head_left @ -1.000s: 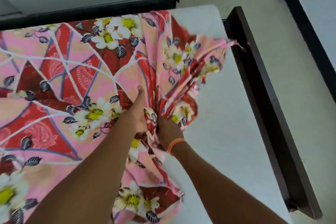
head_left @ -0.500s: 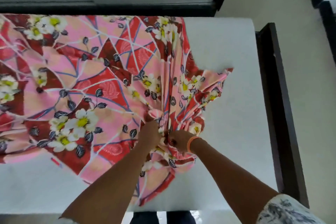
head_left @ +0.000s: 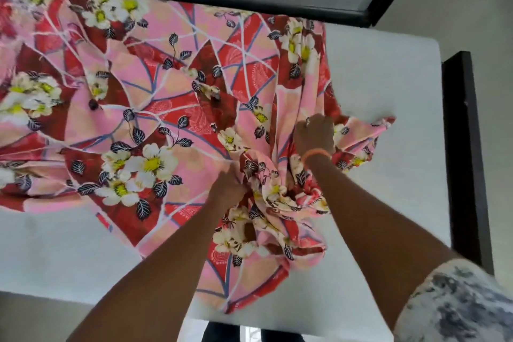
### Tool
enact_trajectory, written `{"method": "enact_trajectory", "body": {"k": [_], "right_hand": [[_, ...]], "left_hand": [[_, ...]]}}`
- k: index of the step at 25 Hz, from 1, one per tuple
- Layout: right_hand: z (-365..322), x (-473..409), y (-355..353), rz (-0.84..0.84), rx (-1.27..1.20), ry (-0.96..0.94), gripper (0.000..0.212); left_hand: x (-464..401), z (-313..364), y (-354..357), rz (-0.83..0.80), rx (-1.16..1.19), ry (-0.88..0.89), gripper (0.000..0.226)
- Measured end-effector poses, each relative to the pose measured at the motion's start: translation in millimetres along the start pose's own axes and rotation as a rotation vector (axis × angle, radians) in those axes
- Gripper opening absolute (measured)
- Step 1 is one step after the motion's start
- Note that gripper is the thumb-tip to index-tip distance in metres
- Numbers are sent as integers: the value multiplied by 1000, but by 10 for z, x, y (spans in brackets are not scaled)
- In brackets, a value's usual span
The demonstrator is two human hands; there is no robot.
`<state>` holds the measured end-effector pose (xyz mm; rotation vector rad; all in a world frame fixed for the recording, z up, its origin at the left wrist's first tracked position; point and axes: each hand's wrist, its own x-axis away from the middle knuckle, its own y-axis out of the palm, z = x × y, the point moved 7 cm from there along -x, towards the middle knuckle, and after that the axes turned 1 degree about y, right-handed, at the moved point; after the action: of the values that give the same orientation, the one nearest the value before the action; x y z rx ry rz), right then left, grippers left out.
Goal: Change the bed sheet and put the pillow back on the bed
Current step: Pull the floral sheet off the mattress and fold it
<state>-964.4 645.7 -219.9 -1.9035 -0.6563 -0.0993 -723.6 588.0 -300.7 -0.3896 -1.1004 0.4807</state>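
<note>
1. Moved apart since half a second ago: right hand [head_left: 315,134] now farther and to the right, left hand [head_left: 227,189] nearer and to the left, with a gathered hump of bed sheet [head_left: 155,108] between them.
2. Left hand: curled into the fabric, gripping a bunch of it at the near side of the hump.
3. Right hand: fingers bent down into the folds, apparently gripping them; fingertips hidden in the cloth, orange band [head_left: 316,153] at the wrist.
4. Sheet: spread over the left and far part of the bare white mattress [head_left: 402,91], long axis running left to right, bunched toward the middle, one loose corner [head_left: 387,123] pointing right toward the dark bed frame [head_left: 460,147].
5. Uncovered: right strip and near left part of the mattress.
6. Key relation: loose corner lies just right of the right hand, so nearer to it than to the left; probably a pull rightward to spread.
7. No pillow in view.
</note>
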Motion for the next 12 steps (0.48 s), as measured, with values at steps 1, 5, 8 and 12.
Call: {"method": "enact_trajectory", "body": {"k": [1,5,8,12], "right_hand": [[-93,-239,151,-49,-83,30,63],[-192,-546,910,-194,216,-8,65],[-182,-367,1110,-130,388,-93,33],[28,188,1188,-377,518,-192,27]], "left_hand": [[-132,-17,89,-132,-40,-11,72],[-279,-242,131,-293,342,-142,49],[-266,-429,68,-376,676,-284,49],[-415,-394,-255,-66,889,-368,80]]}}
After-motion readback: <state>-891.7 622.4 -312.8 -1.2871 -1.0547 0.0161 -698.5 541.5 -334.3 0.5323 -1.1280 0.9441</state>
